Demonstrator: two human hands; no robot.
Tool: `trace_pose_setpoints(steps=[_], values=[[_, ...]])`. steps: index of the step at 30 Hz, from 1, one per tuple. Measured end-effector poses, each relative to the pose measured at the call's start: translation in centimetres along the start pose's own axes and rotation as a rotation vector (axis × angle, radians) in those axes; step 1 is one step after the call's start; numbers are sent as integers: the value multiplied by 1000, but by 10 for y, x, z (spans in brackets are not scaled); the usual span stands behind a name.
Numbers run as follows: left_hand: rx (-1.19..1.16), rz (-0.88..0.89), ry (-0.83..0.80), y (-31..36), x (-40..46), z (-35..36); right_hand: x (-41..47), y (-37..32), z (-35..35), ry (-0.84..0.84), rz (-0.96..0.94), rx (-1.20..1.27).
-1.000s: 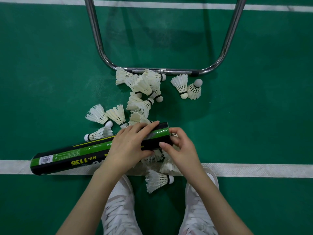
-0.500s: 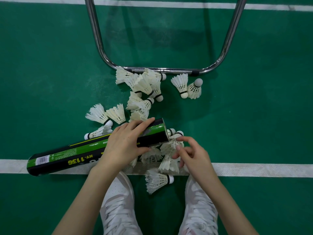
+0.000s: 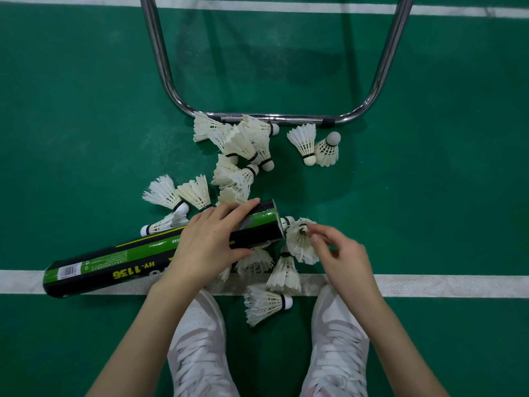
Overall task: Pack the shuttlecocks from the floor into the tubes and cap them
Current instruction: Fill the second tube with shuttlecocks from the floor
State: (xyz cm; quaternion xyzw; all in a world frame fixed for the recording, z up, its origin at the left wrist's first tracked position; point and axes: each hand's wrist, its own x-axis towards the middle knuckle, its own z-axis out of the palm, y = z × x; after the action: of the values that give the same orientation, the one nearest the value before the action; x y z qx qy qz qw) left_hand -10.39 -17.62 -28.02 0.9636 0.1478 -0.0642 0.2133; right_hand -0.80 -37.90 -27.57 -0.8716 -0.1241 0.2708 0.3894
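Crouching over a green court floor (image 3: 86,124), the person has the left hand (image 3: 209,242) wrapped over a black and green tube (image 3: 137,257), fingers curled across the top of it near its open end. That tube lies on its side, slanted, with the far end resting on the white line (image 3: 429,285) and the open mouth pointing right, lifted a bit toward the pile.

Right at that mouth, the right hand (image 3: 340,253) pinches a shuttlecock (image 3: 299,239) with fingertips on its feather rim, so you're looking straight down into the feather cone. It sits just beside the tube opening, touching or nearly touching; can't tell if any of it is inside yet.

Loads more are loose on the floor. One shuttlecock between the shoes (image 3: 264,305) lies on its side with the cork pointing right, and another (image 3: 284,272) rests on the white line just above it. A few sit left of the tube, feathers fanned out, and a messy clump (image 3: 243,147) is piled up against a bent metal bar (image 3: 272,119). Off to the right of that clump, a pair (image 3: 315,144) stands close together, one with its cork up.

White sneakers (image 3: 200,339) show at the bottom, one under each arm.
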Motion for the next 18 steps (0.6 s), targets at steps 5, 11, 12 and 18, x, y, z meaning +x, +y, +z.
trace_pose_setpoints(steps=[5, 11, 12, 18], values=[[1, 8, 4, 1, 0, -1, -2, -7, -4, 112, -107, 78], [6, 7, -5, -1, 0, -2, 12, -3, 2, 58, -107, 7], [6, 11, -7, -1, 0, -2, 12, -2, 2, 83, -101, 21], [-2, 6, -18, 1, 1, -1, 12, 1, 2, 222, 23, 284]])
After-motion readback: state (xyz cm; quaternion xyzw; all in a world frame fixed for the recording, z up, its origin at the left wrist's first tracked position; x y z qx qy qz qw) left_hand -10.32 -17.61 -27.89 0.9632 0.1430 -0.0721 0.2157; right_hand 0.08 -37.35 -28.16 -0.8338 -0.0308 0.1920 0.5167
